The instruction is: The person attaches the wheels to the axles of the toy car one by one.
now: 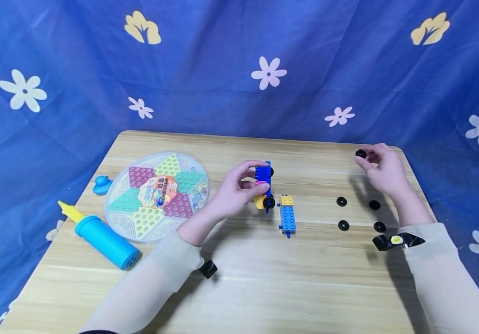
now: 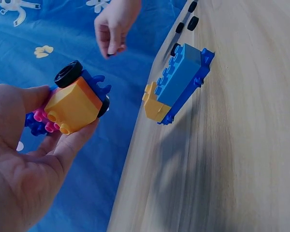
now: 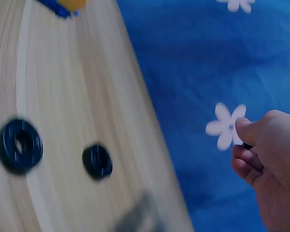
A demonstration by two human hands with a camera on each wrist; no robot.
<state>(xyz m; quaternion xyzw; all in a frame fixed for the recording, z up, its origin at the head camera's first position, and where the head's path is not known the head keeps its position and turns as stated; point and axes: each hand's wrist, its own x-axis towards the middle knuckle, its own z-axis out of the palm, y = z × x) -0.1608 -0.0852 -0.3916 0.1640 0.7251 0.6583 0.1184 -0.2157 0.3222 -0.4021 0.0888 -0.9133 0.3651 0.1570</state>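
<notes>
My left hand [image 1: 236, 191] grips a toy block car [image 1: 263, 174] held up over the middle of the table. Blue, pink and yellow bricks make up this car; black wheels show on it, and its yellow block [image 2: 73, 107] faces the left wrist view. Between thumb and fingers, my right hand [image 1: 385, 170] pinches a small black wheel [image 1: 360, 154] above the table's far right. Most of that wheel is hidden by the fingers in the right wrist view. A second block base [image 1: 288, 219], blue with a yellow end, lies right of the left hand, no wheels visible on it.
Several black toy wheels [image 1: 341, 202] lie on the right of the wooden table [image 1: 264, 287]. Toward the left are a round Chinese checkers board [image 1: 114, 218], a blue hand pump [image 1: 106, 242] with yellow nozzle, and a blue toy duck [image 1: 102, 185]. Blue flowered cloth [image 1: 223, 69] hangs behind.
</notes>
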